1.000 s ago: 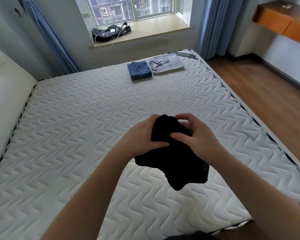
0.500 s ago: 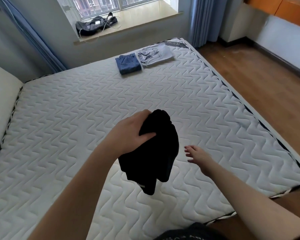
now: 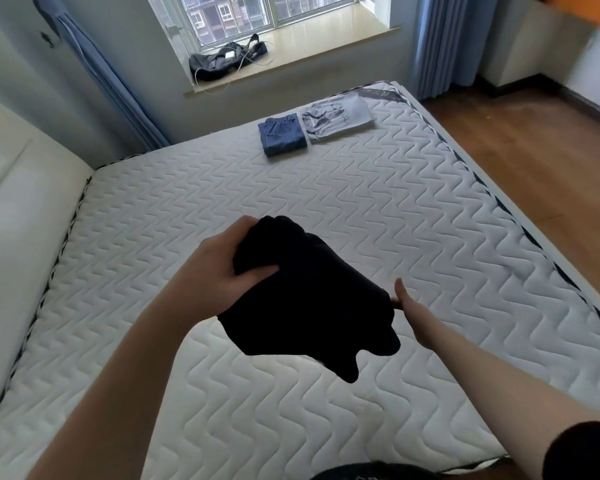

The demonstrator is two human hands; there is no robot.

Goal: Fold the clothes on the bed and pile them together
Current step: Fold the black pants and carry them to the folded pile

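I watch the left hand clench its grip around the top of a black garment, holding it in the air above the near half of the bed. The right hand pinches the garment's right edge, fingers mostly hidden behind the cloth. Folded blue jeans and a folded grey garment lie just beside each other at the bed's far end, below the window sill.
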